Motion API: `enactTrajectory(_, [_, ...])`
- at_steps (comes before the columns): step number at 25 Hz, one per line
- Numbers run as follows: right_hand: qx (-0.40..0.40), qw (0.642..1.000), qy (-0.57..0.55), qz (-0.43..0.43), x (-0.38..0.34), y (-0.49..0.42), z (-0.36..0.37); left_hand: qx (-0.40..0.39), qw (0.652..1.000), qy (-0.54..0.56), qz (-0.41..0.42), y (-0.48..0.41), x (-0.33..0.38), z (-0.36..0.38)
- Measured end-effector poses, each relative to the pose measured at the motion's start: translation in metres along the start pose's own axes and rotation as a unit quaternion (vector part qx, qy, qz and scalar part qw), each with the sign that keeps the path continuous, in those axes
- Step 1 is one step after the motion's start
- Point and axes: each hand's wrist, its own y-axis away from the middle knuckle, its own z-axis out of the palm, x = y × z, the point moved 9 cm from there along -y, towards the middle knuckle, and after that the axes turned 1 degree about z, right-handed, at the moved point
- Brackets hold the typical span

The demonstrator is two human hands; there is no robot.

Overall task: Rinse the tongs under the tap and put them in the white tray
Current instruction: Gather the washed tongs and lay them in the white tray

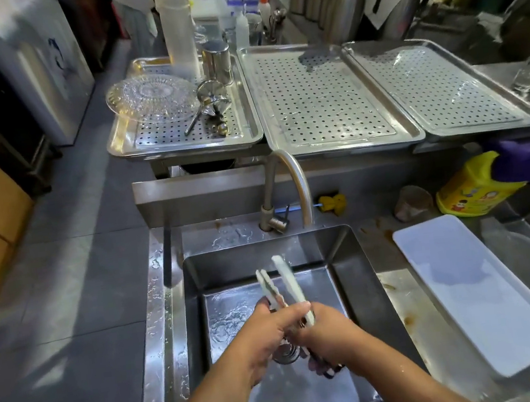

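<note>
A: Where are the tongs [282, 285] located relative to the sink [339, 248]?

B: They are held over the middle of the sink, above the drain [287, 353]. The pale arms are pointed up and away toward the tap [287, 178], with the tips slightly parted. The handle end is hidden between the hands.

A: How are the hands set?

B: The left hand [266, 331] is closed around the lower part of the tongs, fingers curled. The right hand [326, 333] is wrapped around the handle end, fingers folded tight; a dark part shows below it. Both grips are judged firm.

A: Is water running?

B: No stream is clearly seen at the spout. The sink floor is wet and rippled, and droplets lie on the rim. Whether rinsing is in progress cannot be told for certain.

A: What is left of the task?

B: The tongs are not yet placed. The tray [475, 292] lies on the counter right of the sink, and nothing is seen in it. Rinsing is judged under way or near done; transfer to the tray is still required.
</note>
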Motion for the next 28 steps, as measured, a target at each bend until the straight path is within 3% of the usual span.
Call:
enactTrajectory(2, [-0.085, 0.987, -0.133, -0.032, -0.012, 0.009, 0.012, -0.044, 0.998, -0.002, 0.043, 0.005, 0.011, 0.007])
enactTrajectory(3, [-0.103, 0.983, -0.148, -0.028, -0.013, 0.014, 0.018, -0.044, 0.998, -0.02, 0.037, 0.006, 0.009, 0.01])
enactTrajectory(5, [-0.033, 0.999, 0.027, 0.016, 0.0, 0.015, 0.013, -0.001, 0.995, -0.088, -0.057, 0.007, -0.016, 0.012])
enactTrajectory(7, [0.042, 0.966, 0.248, 0.055, 0.008, 0.02, 0.004, 0.031, 0.982, -0.112, -0.148, 0.015, -0.043, 0.017])
enactTrajectory(8, [0.05, 0.957, 0.281, 0.056, 0.008, 0.023, 0.002, 0.044, 0.981, -0.099, -0.158, 0.016, -0.048, 0.019])
enactTrajectory(11, [0.032, 0.982, 0.185, 0.029, 0.005, 0.027, -0.007, 0.053, 0.989, -0.067, -0.121, 0.018, -0.037, 0.026])
enactTrajectory(14, [-0.029, 0.998, 0.027, -0.044, -0.007, 0.036, -0.029, -0.008, 0.999, 0.007, -0.039, 0.021, -0.006, 0.042])
enactTrajectory(17, [-0.156, 0.97, -0.171, -0.08, -0.014, 0.047, -0.04, -0.078, 0.994, 0.068, 0.018, 0.021, 0.02, 0.063])
enactTrajectory(18, [-0.159, 0.971, -0.167, -0.068, -0.006, 0.047, -0.039, -0.062, 0.996, 0.058, 0.007, 0.017, 0.015, 0.069])
enactTrajectory(20, [-0.066, 0.997, 0.026, -0.021, 0.025, 0.041, -0.041, 0.033, 0.995, -0.018, -0.09, 0.014, -0.015, 0.08])
enactTrajectory(22, [0.023, 0.983, 0.18, 0.008, 0.048, 0.041, -0.044, 0.094, 0.982, -0.069, -0.146, 0.016, -0.043, 0.087])
enactTrajectory(25, [0.019, 0.992, 0.125, -0.003, 0.054, 0.046, -0.056, 0.136, 0.983, -0.036, -0.12, 0.016, -0.048, 0.088])
enactTrajectory(28, [-0.021, 0.995, 0.089, -0.046, 0.046, 0.054, -0.08, 0.116, 0.989, 0.017, -0.089, 0.022, -0.034, 0.103])
